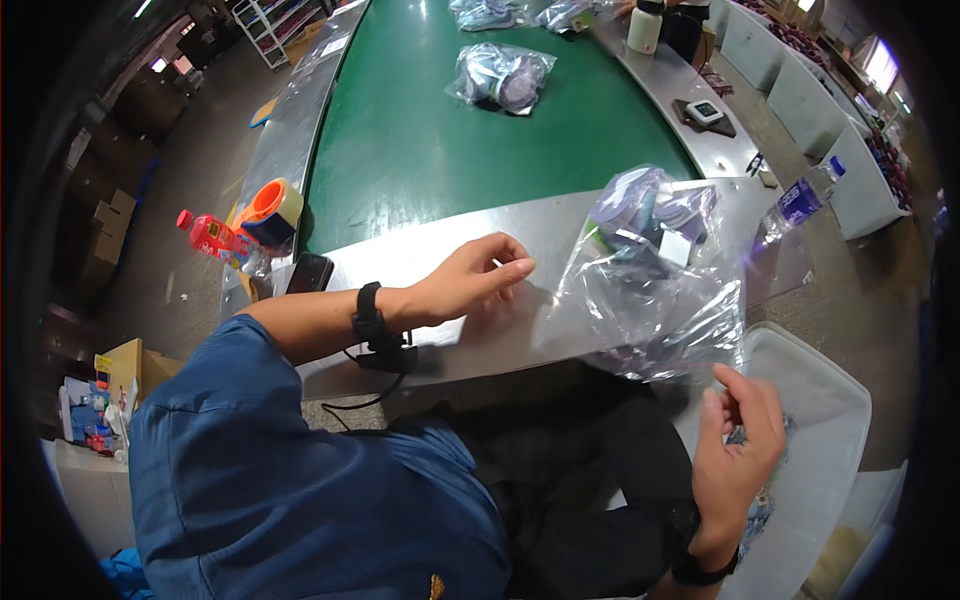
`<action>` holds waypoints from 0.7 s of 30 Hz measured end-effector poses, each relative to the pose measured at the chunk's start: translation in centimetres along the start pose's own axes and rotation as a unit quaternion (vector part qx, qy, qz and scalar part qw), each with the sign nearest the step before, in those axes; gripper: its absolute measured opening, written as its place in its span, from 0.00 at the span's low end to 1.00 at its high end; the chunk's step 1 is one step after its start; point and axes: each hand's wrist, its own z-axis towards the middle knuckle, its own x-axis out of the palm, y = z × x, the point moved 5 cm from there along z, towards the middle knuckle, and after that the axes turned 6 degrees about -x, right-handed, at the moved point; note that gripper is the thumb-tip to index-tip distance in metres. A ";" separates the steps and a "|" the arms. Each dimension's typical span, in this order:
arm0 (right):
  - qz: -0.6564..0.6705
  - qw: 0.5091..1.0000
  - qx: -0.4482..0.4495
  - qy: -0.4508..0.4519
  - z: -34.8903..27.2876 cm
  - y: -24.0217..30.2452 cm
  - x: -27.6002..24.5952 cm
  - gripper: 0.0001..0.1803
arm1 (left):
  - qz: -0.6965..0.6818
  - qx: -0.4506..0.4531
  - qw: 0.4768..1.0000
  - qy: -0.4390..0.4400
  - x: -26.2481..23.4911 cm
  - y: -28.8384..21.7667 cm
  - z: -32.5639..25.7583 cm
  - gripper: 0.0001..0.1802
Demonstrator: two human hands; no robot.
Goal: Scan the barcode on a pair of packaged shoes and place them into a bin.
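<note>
Grip status: left hand rests loosely curled on the counter, holding nothing; right hand pinches the lower edge of the bag at the counter's near edge. Bag is filled, mouth unsealed. Tray sits below. Phone, tape, bottle lie clear.

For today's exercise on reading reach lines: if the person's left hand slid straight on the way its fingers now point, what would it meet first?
The left hand rests on the steel table, fingers pointing right. Going straight on, it would probably first meet the clear plastic bag of small items lying beside it, though depth is hard to judge.
</note>
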 end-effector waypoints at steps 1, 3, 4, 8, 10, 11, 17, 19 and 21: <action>0.022 0.999 -0.034 0.016 0.3 1.1 0.9 0.12 | 0.017 -0.022 0.999 0.022 0.8 0.1 -0.1 0.25; 0.061 0.994 -0.085 0.038 1.0 3.0 3.0 0.11 | 0.038 -0.062 0.995 0.062 1.9 -0.3 -0.9 0.31; 0.061 0.994 -0.082 0.037 1.2 3.0 4.0 0.11 | 0.039 -0.063 0.995 0.064 2.4 -0.3 -0.8 0.31; 0.099 0.988 -0.107 0.052 2.1 3.2 7.6 0.09 | -0.021 -0.087 0.986 0.139 5.1 -0.4 -0.6 0.28; 0.095 0.983 -0.142 0.058 2.1 2.9 9.3 0.07 | 0.026 -0.075 0.981 0.175 6.6 0.1 -0.5 0.22; 0.089 0.984 -0.133 0.079 2.0 2.6 10.2 0.06 | -0.033 -0.083 0.979 0.183 6.9 0.5 -0.6 0.16; 0.044 0.979 -0.146 0.132 0.4 1.3 14.8 0.12 | -0.002 -0.005 0.988 0.156 6.8 1.1 -1.2 0.14; 0.035 0.980 -0.152 0.125 0.0 1.3 15.2 0.11 | 0.029 0.023 0.988 0.151 6.7 0.7 -1.3 0.14; 0.025 0.980 -0.158 0.119 -0.1 1.5 15.2 0.10 | 0.059 0.049 0.986 0.145 6.6 0.3 -1.5 0.14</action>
